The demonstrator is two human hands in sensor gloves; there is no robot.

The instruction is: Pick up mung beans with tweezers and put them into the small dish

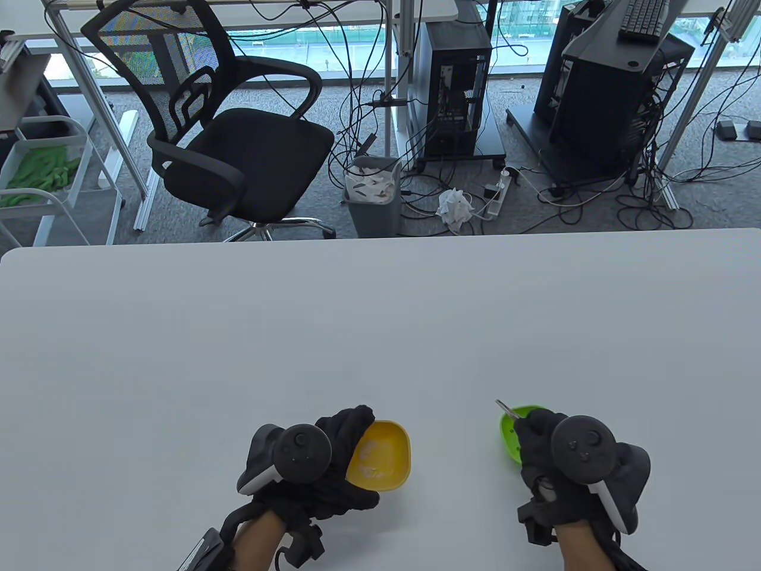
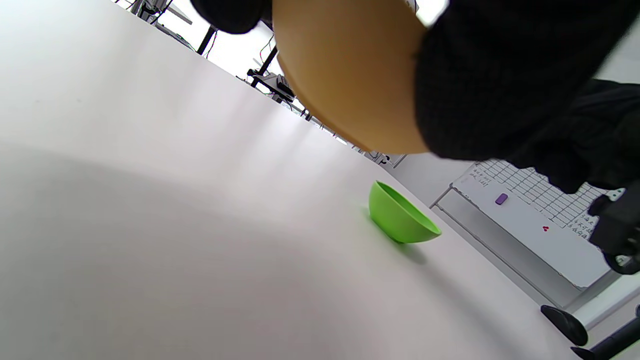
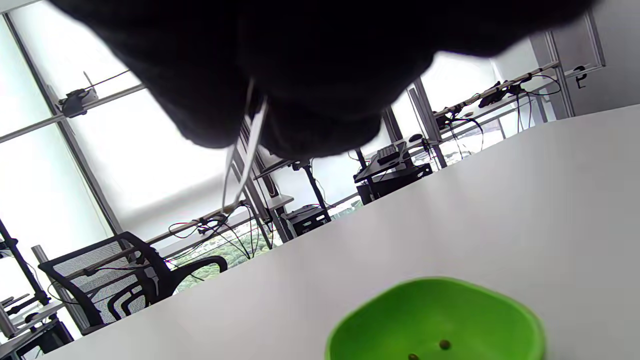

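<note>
The right hand (image 1: 556,470) pinches a pair of metal tweezers (image 1: 505,408) just above the green bowl (image 1: 510,434), which sits on the white table (image 1: 380,333) near its front edge, right of the middle. In the right wrist view the tweezers' tips (image 3: 234,200) look nearly pressed together, but whether a bean sits between them is too small to tell. At least 2 mung beans (image 3: 444,344) lie on the bottom of the green bowl.

The left hand (image 1: 321,470) grips the yellow dish (image 1: 380,455) by its near rim, fingers curled over the edge, and holds it tilted up off the table, to the left of the green bowl and apart from it. Pale marks show inside the dish; no beans can be made out there.

The step in hand looks like fetching a bean from the green bowl for the yellow dish. To do it well, the tips should come down steeply onto 1 bean, close gently so that the round bean does not shoot out, and lift straight up. Bringing the tilted dish close beside the bowl would shorten the carry, and levelling it would keep dropped beans from rolling out.

No brand or label can be read. A whiteboard (image 2: 525,220) past the table carries a grid of writing, too small to read.
</note>
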